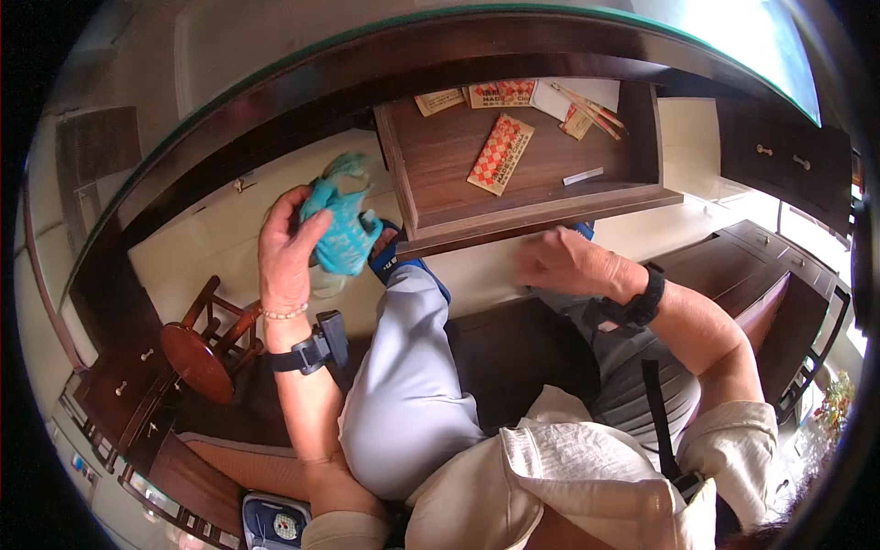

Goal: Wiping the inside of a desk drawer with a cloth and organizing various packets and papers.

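Note:
My left hand [292,240] grips a crumpled turquoise patterned cloth [340,230] between thumb and fingers, left of an open wooden drawer [440,165]. Just below the drawer's front edge is my right hand [560,258], blurred, with its fingers curled; whether it holds anything cannot be told. Inside the drawer a red-checked paper packet [502,155] lies at the middle, and similar packets [502,93] lie along the back. Several thin sticks [591,110] rest on a white sheet [550,103] at the back right. A small white strip [583,177] lies near the front right.
A glass-topped dark wooden table [385,31] arches over the drawer. At the left stands a small round wooden stool [199,364]. An open case [275,519] sits at the lower left. Dark wooden furniture [749,261] with drawers stands at the right.

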Demonstrator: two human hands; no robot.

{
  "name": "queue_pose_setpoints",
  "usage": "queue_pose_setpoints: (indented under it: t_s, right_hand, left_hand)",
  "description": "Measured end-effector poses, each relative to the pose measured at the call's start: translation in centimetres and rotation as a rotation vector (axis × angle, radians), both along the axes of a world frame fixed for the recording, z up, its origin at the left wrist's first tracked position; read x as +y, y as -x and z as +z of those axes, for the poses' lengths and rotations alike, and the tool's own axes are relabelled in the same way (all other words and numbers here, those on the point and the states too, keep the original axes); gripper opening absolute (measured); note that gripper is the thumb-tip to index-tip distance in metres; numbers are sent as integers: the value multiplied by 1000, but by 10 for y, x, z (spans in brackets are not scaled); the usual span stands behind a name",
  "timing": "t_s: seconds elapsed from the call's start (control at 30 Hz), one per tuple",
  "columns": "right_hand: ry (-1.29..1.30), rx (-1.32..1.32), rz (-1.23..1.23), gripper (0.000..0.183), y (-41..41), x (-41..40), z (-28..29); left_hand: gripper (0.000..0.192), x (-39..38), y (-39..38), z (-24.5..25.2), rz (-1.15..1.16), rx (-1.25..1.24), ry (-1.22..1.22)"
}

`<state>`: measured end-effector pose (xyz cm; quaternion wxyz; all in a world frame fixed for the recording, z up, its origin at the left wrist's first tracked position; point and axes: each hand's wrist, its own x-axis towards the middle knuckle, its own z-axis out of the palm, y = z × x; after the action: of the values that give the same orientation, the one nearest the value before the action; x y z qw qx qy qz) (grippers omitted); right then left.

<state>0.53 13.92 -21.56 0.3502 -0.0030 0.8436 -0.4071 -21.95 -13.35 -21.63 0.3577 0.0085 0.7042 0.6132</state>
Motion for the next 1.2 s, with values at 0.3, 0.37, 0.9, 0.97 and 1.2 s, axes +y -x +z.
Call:
queue_pose_setpoints:
  t_s: [0.3,0.37,0.9,0.97,1.2]
  right_hand:
    - [83,486,-421,56,116,-39,1]
    - [-12,540,-358,51,126,-32,5]
    - [-1208,640,-241,30,124,73,-67]
    - [-1020,286,-615,33,86,124,-39]
    - [-869,507,-382,64,82,92,12]
  left_hand:
    - [45,47,-5,25,-379,-159,-139]
    - [36,31,29,19,-398,255,338]
    - [79,38,117,-40,-694,998,1056]
    - [84,32,125,-44,-749,946,986]
    - [98,25,118,-61,-674,1045,1249]
